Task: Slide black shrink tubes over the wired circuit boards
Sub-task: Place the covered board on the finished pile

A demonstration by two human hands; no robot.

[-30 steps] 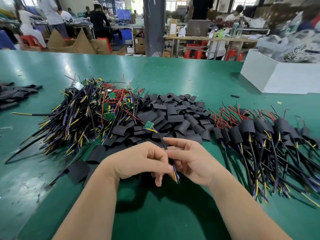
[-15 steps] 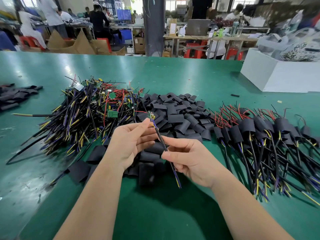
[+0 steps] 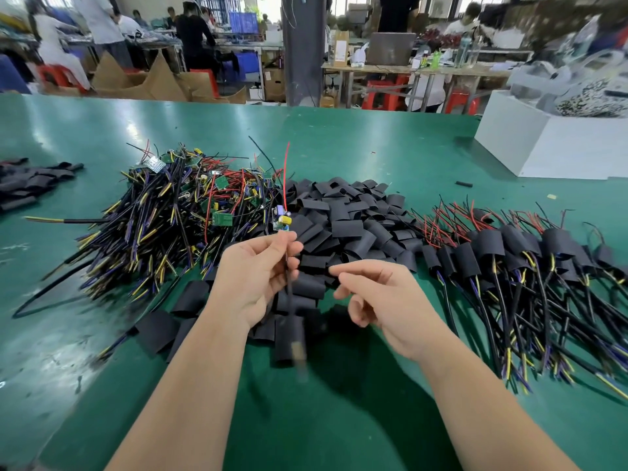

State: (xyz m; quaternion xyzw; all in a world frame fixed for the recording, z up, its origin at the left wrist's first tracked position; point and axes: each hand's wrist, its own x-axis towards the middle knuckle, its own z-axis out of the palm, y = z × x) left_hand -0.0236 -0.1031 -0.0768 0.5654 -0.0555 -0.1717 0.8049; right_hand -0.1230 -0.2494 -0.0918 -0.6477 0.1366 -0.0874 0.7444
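At your nine o'clock a small stack of tubes (image 3: 25, 185) lies apart on the green table (image 3: 339, 141). At ten o'clock sits the pile of bare boards (image 3: 163, 219), wires tangled every way.

Your left hand (image 3: 253, 277) pinches the black cable (image 3: 289, 287) between thumb and fingers. The circuit board (image 3: 282, 220) stands just above your fingertips at twelve o'clock, and its red wire (image 3: 286, 175) points straight up. The cable's lower end swings free and blurred toward six o'clock. I cannot tell whether it passes through the tube under it or only over it.

The heap of black tubes (image 3: 343, 215) spreads from twelve to one o'clock. Your right hand (image 3: 384, 297) hovers near it with fingers loosely curled, holding nothing.

The finished pile (image 3: 509, 263) lies at three o'clock, and a white box (image 3: 550, 147) stands at two o'clock.

Mind these risks:
- You hold only the cable, so the board can wobble, and its yellow part may catch a tube's edge.
- The upright red wire may fold back if a tube goes on from the top.
- The swinging cable end may snag loose tubes.
- The tubes lie flat and packed, so you may lift two together.
- The heaps touch at their edges, so a bare board could slip in among the finished ones.
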